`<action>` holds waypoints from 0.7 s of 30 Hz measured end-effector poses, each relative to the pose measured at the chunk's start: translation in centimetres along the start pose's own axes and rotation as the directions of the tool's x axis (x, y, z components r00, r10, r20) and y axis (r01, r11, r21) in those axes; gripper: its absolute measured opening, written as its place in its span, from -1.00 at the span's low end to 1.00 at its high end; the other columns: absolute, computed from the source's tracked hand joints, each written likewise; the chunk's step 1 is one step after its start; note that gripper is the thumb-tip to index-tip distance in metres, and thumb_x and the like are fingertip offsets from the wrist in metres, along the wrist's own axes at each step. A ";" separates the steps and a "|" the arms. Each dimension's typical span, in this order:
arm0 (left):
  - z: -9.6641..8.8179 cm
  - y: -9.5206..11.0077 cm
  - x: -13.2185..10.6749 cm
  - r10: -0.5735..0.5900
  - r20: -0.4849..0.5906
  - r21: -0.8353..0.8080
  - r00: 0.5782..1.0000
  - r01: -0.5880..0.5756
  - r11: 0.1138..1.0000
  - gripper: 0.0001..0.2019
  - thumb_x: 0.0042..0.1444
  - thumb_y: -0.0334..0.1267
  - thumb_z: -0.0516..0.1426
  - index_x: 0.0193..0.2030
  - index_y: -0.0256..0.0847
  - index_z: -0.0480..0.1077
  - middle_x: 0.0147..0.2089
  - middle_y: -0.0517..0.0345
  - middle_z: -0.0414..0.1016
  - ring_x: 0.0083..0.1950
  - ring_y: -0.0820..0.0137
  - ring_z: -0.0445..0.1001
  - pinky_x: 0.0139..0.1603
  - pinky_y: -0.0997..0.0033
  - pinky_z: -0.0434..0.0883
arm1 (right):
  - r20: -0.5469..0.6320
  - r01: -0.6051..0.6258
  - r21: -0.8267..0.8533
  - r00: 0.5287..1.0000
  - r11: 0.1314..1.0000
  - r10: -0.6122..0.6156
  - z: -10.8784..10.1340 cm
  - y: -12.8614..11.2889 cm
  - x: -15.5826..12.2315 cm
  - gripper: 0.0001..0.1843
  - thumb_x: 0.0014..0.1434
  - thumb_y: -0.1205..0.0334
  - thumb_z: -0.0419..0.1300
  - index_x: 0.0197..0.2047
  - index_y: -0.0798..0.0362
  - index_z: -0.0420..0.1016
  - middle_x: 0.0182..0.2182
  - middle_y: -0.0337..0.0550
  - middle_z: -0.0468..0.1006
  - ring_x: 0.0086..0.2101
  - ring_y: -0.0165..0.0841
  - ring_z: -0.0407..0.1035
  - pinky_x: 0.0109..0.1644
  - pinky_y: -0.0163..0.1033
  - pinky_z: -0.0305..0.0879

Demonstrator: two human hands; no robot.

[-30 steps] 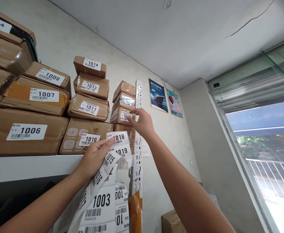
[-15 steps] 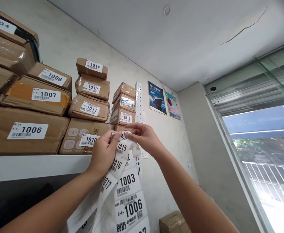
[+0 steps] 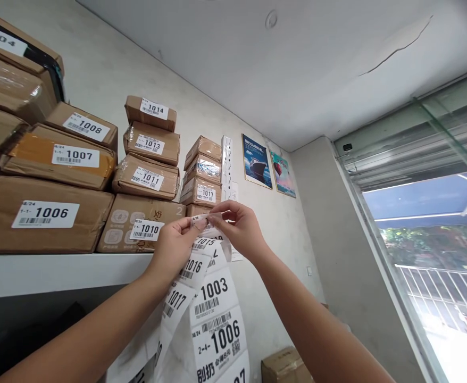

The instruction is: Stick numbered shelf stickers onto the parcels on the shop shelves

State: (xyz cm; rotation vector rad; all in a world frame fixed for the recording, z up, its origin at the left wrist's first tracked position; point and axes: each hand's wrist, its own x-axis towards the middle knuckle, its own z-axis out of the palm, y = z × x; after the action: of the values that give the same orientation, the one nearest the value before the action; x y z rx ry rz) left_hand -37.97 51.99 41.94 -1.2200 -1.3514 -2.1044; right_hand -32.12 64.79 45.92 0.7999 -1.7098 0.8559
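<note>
A long strip of printed labels (image 3: 217,290) with numbers and barcodes hangs in folds below my hands. My left hand (image 3: 174,246) is closed, pinching the strip's upper part between thumb and fingers. My right hand (image 3: 239,226) pinches a label at the top of the strip, right beside my left fingertips. Whether that label is partly peeled off its backing I cannot tell. Just behind my hands is a stack of taped cartons, one a carton labelled 1017 (image 3: 193,191). Left of my left hand sits a carton labelled 1010 (image 3: 122,221).
Labelled cartons fill the white shelf (image 3: 58,274) on the left, among them a box marked 1006 (image 3: 2,213). A closed carton (image 3: 283,367) stands low under my right arm. Posters (image 3: 257,159) hang on the wall, and a bright doorway (image 3: 425,255) lies to the right.
My fingertips have shifted slightly on the top label, which now lies stretched more sideways between both hands. The hanging strip has swung a little to the right.
</note>
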 end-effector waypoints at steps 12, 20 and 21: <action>-1.0 0.3 -3.0 -0.106 0.164 0.267 0.981 0.059 0.962 -0.56 -0.14 0.15 0.25 -0.57 -0.26 0.37 -0.59 0.15 0.41 -0.59 0.44 0.29 -0.59 0.51 0.16 | -0.189 0.202 0.017 0.962 0.979 -0.195 -0.7 -0.9 3.4 -0.89 -0.05 0.19 0.30 -0.45 0.03 0.52 -0.46 -0.19 0.53 -0.46 -0.42 0.35 -0.39 -0.26 0.31; -1.7 -1.7 -3.8 -0.204 0.217 0.114 0.954 0.183 0.976 -0.50 -0.10 0.24 0.18 -0.43 -0.26 0.46 -0.46 0.06 0.51 -0.48 0.36 0.40 -0.47 0.45 0.31 | -0.264 0.036 -0.273 0.958 0.961 -0.111 -0.7 3.0 15.2 -0.93 0.03 0.25 0.21 -0.37 0.05 0.45 -0.58 -0.34 0.32 -0.50 -0.46 0.22 -0.33 -0.29 0.21; -1.9 -1.7 -3.8 -0.208 0.216 0.099 0.954 0.190 0.977 -0.51 -0.09 0.23 0.19 -0.43 -0.26 0.45 -0.46 0.07 0.51 -0.48 0.36 0.41 -0.47 0.45 0.31 | -0.236 0.012 -0.344 0.967 0.939 -0.099 -0.7 3.0 15.7 -0.92 0.03 0.25 0.22 -0.35 0.05 0.45 -0.56 -0.33 0.32 -0.48 -0.44 0.24 -0.31 -0.27 0.22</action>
State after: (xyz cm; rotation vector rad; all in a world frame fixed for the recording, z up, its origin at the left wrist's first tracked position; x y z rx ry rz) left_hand -37.89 50.66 37.59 -1.3751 -1.7047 -2.0703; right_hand -38.37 65.23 60.60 0.4809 -1.5447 0.5711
